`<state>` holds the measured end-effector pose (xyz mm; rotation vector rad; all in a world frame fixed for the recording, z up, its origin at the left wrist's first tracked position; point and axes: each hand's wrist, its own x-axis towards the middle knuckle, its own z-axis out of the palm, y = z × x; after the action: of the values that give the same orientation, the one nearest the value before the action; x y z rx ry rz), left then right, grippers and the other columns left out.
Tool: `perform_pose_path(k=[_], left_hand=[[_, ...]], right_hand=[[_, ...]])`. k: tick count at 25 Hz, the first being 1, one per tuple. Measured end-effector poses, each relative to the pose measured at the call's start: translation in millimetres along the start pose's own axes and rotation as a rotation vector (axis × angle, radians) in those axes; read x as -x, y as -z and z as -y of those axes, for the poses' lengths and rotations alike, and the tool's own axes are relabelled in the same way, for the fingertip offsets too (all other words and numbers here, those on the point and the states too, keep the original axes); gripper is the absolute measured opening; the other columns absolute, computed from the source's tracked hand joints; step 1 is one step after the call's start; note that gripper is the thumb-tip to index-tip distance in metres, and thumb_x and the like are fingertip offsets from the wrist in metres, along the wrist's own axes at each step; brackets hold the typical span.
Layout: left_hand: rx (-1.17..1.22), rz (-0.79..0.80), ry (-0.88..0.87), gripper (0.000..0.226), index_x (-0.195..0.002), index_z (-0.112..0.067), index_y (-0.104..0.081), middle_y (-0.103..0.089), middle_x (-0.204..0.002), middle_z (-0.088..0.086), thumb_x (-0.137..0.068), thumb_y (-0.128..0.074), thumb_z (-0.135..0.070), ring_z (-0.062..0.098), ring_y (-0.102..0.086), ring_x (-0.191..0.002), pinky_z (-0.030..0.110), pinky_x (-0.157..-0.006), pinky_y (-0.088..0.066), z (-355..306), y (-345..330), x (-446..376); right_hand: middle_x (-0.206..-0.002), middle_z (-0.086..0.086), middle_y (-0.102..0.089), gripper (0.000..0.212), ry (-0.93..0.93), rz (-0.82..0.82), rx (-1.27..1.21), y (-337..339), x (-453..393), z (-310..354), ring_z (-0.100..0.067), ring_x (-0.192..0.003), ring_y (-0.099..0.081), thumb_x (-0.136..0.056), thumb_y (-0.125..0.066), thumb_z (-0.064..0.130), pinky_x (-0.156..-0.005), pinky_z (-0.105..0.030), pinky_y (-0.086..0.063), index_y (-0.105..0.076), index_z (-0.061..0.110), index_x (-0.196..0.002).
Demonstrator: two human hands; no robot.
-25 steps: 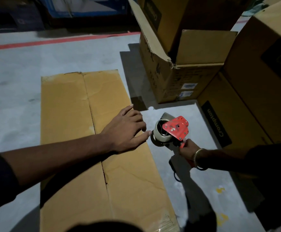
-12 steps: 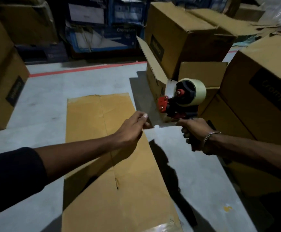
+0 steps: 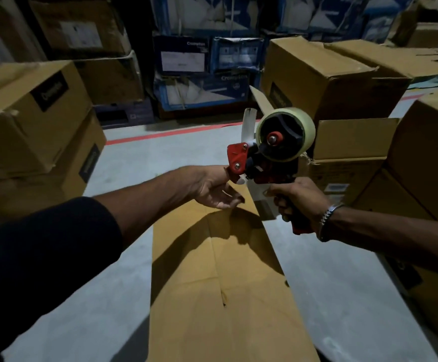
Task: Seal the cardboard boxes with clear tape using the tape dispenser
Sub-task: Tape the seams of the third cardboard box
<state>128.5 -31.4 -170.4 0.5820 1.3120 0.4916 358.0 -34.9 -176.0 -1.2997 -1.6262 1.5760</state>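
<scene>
Now I'm gripping the tape dispenser (image 3: pixel 272 155) by its handle in my right hand (image 3: pixel 297 202), holding it above the flattened cardboard box (image 3: pixel 220 296) at six o'clock. My left hand (image 3: pixel 212 188), at nine o'clock of the dispenser, is touching its red front; fingers loosely curled, grasp unclear.

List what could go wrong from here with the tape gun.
1. The left hand reaches right under the dispenser's red cutter end; its fingers could get nicked.
2. The loose tape hanging below the dispenser could fold and stick to itself.
3. The box lies flat and unheld; it might slide under taping.

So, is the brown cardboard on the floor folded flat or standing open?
Folded flat: the cardboard box lies on the grey floor, with no raised walls.
</scene>
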Motion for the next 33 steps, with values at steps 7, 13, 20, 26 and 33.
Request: perform_pose_path(k=[7,13,20,26,33], left_hand=[[0.057,-0.073,-0.123,0.016,-0.111,-0.002,-0.063,-0.06,-0.068,0.002,-0.1,-0.063,-0.014,0.009,-0.057,-0.059,0.018,-0.065,-0.052,-24,44,3],[-0.225,-0.28,-0.302,0.013,-0.105,0.003,-0.069,-0.07,-0.09,0.013,-0.101,-0.058,0.0,0.015,-0.07,-0.078,0.027,-0.077,-0.064,-39,94,-5],[-0.657,-0.424,-0.626,0.009,-0.088,-0.007,-0.079,-0.075,-0.083,0.007,-0.092,-0.074,-0.001,0.009,-0.07,-0.071,0.017,-0.061,-0.055,-26,124,-32],[-0.567,-0.466,-0.656,0.018,-0.107,-0.002,-0.081,-0.08,-0.098,0.012,-0.09,-0.08,-0.006,0.021,-0.077,-0.087,0.026,-0.073,-0.063,-43,186,-61],[-0.442,-0.496,-0.71,0.014,-0.104,-0.008,-0.081,-0.079,-0.095,0.007,-0.092,-0.075,-0.003,0.02,-0.074,-0.089,0.028,-0.08,-0.063,-39,208,-108]], right_hand=[[-0.058,0.001,-0.048,0.021,0.061,0.022,0.042,-9,-24,9,-0.013,-0.054,-0.042,-0.094,-0.066,0.012,-0.051,-0.026,-0.038,-0.069,-0.008,-0.1],[-0.055,0.003,-0.05,0.014,-0.012,-0.023,-0.012,-48,-46,-9,-0.012,-0.048,-0.042,-0.09,-0.074,0.016,-0.046,-0.026,-0.037,-0.065,0.011,-0.081],[-0.059,0.001,-0.057,0.025,-0.087,-0.178,-0.039,-102,-75,-43,-0.018,-0.055,-0.051,-0.084,-0.082,0.032,-0.058,-0.034,-0.039,-0.067,0.012,-0.082],[-0.053,0.001,-0.055,0.02,-0.099,-0.171,0.058,-103,-43,-67,-0.018,-0.054,-0.053,-0.092,-0.074,0.023,-0.056,-0.033,-0.04,-0.065,0.012,-0.078],[-0.057,0.004,-0.054,0.028,-0.117,-0.137,0.069,-130,-75,-65,-0.018,-0.057,-0.052,-0.091,-0.072,0.043,-0.055,-0.031,-0.04,-0.062,0.019,-0.082]])
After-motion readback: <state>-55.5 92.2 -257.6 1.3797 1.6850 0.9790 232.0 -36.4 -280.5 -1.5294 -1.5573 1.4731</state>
